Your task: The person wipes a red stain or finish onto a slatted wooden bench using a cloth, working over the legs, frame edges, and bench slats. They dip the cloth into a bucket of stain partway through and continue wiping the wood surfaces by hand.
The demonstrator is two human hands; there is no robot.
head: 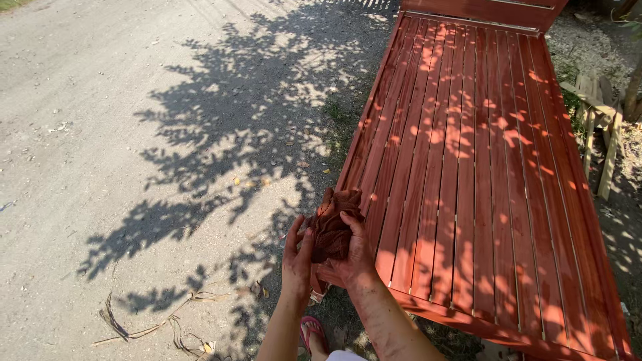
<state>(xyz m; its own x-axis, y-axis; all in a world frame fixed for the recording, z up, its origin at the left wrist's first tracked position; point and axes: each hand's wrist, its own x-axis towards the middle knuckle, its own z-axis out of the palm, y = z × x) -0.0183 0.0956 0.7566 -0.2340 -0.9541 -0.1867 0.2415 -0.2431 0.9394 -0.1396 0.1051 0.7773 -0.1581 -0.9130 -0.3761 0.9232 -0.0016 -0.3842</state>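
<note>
- Both hands are together on a crumpled reddish-brown rag (332, 227), held up just over the near left corner of a red-stained slatted wooden bed frame (481, 167).
- The left hand (297, 257) cups the rag from the left with fingers half curled; the right hand (354, 251) closes over it from the right and below, thumb on top. Both are clamped on the cloth, and the right hand and forearm look smeared with the same red colour.
- The frame runs from near right to far, its slats wet-looking and dappled with sun; a headboard (481, 10) stands at the far end.
- Left of it lies a pale dirt road (100, 134) crossed by leaf shadows (234, 134), with dry twigs (147, 327) near the person's sandalled foot (313, 334). A bare wooden piece (598, 120) leans far right of the frame.
- Risks, as I judge them: a loaded rag squeezed over the corner could drip and leave dark blotches on the slats; a loose fold could drag across fresh finish and streak it.
- The rag could slip to the ground, pick up grit and scratch the wood.
- Strong patchy light may hide missed or uneven spots.
</note>
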